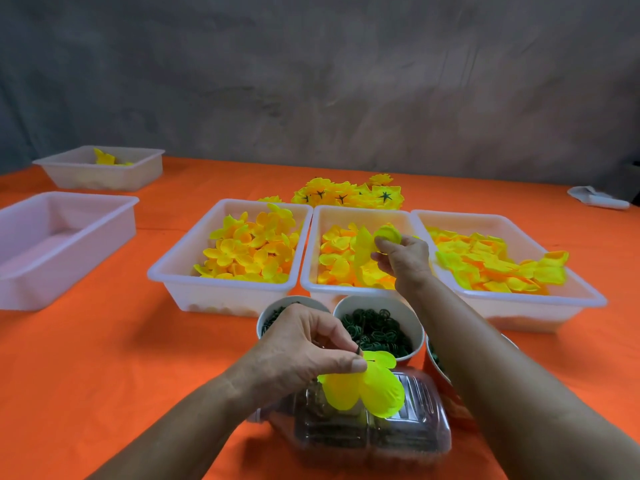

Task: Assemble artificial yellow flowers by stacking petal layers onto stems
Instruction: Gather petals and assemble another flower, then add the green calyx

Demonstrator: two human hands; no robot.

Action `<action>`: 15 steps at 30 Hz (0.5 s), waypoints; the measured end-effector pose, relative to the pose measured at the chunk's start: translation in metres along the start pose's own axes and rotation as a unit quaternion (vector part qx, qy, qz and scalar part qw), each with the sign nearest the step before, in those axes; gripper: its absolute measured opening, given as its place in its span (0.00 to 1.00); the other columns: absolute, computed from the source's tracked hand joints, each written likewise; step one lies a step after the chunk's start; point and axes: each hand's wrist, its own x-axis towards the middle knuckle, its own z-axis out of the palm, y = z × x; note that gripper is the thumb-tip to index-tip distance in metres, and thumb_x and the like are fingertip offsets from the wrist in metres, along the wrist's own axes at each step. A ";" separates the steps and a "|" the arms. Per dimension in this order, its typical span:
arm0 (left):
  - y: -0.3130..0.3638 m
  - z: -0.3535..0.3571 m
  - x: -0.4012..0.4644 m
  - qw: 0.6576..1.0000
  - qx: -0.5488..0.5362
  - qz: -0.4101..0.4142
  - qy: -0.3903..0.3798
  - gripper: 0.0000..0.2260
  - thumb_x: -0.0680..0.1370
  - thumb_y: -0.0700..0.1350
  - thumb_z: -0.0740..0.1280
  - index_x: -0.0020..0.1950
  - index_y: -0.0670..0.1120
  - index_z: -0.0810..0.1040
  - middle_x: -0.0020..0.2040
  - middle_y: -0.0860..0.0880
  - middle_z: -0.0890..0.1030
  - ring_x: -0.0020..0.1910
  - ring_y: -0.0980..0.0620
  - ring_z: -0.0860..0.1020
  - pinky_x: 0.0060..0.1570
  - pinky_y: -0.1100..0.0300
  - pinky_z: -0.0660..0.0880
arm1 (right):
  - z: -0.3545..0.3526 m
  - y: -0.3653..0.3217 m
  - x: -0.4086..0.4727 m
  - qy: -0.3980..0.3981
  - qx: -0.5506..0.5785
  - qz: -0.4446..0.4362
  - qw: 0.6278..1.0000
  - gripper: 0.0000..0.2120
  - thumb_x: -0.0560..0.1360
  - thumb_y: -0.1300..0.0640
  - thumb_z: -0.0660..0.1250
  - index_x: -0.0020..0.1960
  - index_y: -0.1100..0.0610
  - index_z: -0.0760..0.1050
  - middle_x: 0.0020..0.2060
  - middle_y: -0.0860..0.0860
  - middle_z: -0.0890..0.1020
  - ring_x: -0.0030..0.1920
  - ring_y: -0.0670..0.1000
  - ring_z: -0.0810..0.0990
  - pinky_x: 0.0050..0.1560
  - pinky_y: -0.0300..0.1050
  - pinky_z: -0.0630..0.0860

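Pinching one petal layer (372,245) in right hand (405,259) fingertips above the middle tray (308,271); keeping left hand (304,344) steadying stem (358,348), centring the layer's hole over the tip.

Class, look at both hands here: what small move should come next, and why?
Probably the right hand should carry the petal layer it pinches over the middle tray back to the left hand. That hand already holds a thin stem with a yellow petal layer on it, so the new layer likely goes on next.
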 end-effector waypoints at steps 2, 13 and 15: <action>0.001 0.000 -0.001 1.000 -0.001 -0.002 0.005 0.05 0.59 0.44 0.78 0.31 0.49 0.83 0.39 0.41 0.83 0.39 0.49 0.79 0.44 0.51 0.76 | -0.005 -0.005 -0.004 0.001 0.038 0.004 0.999 0.06 0.75 0.64 0.68 0.42 0.56 0.74 0.33 0.51 0.77 0.23 0.41 0.78 0.23 0.32 0.70; 0.005 0.002 -0.005 1.000 -0.009 -0.012 0.008 0.06 0.60 0.44 0.79 0.32 0.47 0.84 0.39 0.40 0.84 0.38 0.50 0.79 0.43 0.54 0.75 | -0.015 -0.027 -0.014 -0.026 0.189 0.056 0.980 0.02 0.79 0.62 0.61 0.50 0.57 0.70 0.42 0.55 0.79 0.38 0.54 0.81 0.26 0.35 0.72; 0.005 0.002 -0.006 1.000 -0.012 -0.014 0.011 0.07 0.58 0.46 0.78 0.32 0.47 0.84 0.39 0.40 0.84 0.38 0.50 0.80 0.43 0.54 0.76 | -0.016 -0.029 -0.019 -0.044 0.224 0.078 0.970 0.03 0.79 0.63 0.60 0.52 0.60 0.71 0.44 0.57 0.79 0.40 0.55 0.81 0.28 0.37 0.73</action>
